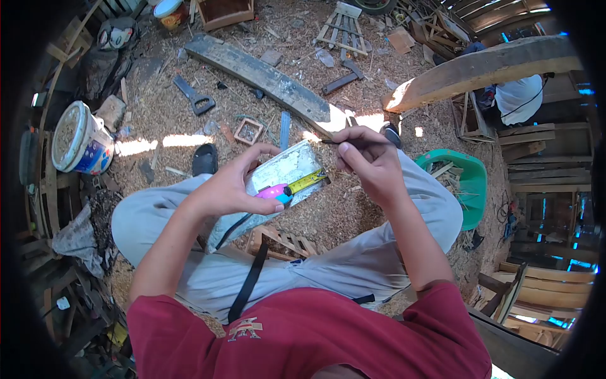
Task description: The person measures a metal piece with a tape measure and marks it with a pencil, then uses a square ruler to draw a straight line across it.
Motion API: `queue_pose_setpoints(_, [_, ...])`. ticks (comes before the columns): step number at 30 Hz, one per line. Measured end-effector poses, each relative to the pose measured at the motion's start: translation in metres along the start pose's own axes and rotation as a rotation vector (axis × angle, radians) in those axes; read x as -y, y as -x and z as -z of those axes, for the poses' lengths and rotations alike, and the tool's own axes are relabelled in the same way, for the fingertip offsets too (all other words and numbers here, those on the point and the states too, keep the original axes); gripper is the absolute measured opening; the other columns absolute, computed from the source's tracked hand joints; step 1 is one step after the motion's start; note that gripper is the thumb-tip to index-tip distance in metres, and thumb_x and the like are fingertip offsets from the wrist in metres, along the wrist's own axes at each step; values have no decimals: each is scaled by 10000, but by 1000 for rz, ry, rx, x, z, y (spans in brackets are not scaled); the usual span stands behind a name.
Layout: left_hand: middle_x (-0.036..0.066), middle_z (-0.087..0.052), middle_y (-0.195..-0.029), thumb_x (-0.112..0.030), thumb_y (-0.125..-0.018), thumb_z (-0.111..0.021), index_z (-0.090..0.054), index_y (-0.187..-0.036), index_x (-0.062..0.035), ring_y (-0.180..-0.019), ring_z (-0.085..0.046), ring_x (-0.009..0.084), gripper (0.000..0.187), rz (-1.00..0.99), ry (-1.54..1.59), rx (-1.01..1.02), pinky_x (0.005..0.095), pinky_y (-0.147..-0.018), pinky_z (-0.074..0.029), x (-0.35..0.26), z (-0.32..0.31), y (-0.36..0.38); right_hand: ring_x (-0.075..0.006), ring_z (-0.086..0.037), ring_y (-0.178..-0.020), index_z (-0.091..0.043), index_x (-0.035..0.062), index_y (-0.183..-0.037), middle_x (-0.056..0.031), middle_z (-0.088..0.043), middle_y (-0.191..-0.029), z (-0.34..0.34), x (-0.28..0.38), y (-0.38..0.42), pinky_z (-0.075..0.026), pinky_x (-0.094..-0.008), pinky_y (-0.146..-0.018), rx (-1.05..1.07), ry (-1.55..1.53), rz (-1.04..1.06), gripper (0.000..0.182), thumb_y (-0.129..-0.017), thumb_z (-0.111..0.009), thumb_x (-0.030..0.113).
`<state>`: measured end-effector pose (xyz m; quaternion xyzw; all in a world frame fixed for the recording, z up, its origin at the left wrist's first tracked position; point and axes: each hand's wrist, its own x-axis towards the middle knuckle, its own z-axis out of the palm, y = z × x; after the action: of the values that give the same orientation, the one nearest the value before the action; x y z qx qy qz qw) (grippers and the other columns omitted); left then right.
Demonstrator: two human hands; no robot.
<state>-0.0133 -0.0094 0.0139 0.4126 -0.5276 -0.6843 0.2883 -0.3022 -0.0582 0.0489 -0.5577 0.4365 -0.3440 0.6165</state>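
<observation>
My left hand [230, 183] is closed around a pink and blue tape measure [274, 193], pressing it against a board [284, 165] with flaking white paint. The tape's yellow blade [307, 181] lies out across the board toward its right end. In my right hand [371, 163], thumb and fingers pinch a thin dark pencil or pen [329, 141]. Its tip points left, close to the board's upper right corner; whether it touches cannot be told. The board slants above my lap, between my bent knees.
A long grey plank [252, 72] lies ahead on the shavings, with a handsaw [194, 98] and hammer [344, 79] nearby. A white bucket [82, 139] stands left, a green basin [473, 189] right. Beyond a thick curved beam [486, 71] is another person [519, 100].
</observation>
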Motion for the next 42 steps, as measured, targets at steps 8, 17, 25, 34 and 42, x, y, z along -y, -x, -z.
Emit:
queue_pose_setpoints(8, [118,-626,-1161,-260,-692,-938,-454,-1449,-43,-1095,-584,192,924,91,-29,93,308,-976,-448,1,-3,2,-91,-604,-678,-543,0,-1140,-41,-647,-758,-10,-1,14,-487,-247,-624,118,-20,-84,133,-1082,-558,119])
queue_pose_setpoints(17, [139,-624,-1225,-287,-704,-941,-448,-1451,-16,-1166,-582,217,935,53,29,71,322,-1031,-433,-1,-1,4,-84,-579,-684,-540,39,-1159,-44,-650,-855,-13,-10,17,-436,-231,-606,84,38,-12,100,-1087,-504,99])
queue_pose_setpoints(25, [167,-603,-1286,-291,-717,-947,-409,-1495,-41,-1222,-569,229,978,26,126,48,351,-1059,-433,3,3,6,-78,-551,-725,-650,9,-1074,-43,-609,-881,-5,-17,10,-443,-248,-666,114,389,154,113,-964,-657,38])
queue_pose_setpoints(34, [183,-604,-1255,-301,-710,-954,-380,-1518,-75,-1216,-572,251,1016,101,180,46,352,-1041,-443,-2,8,9,-36,-580,-741,-665,15,-1162,-8,-634,-890,-5,-4,11,-454,-223,-634,216,282,-3,238,-935,-738,13])
queue_pose_setpoints(42, [180,-598,-1280,-297,-704,-957,-385,-1511,-58,-1231,-570,256,1018,23,118,38,351,-1062,-430,5,6,10,-69,-622,-811,-658,-2,-1205,-16,-670,-898,-2,-16,9,-495,-231,-727,231,344,35,246,-971,-724,33])
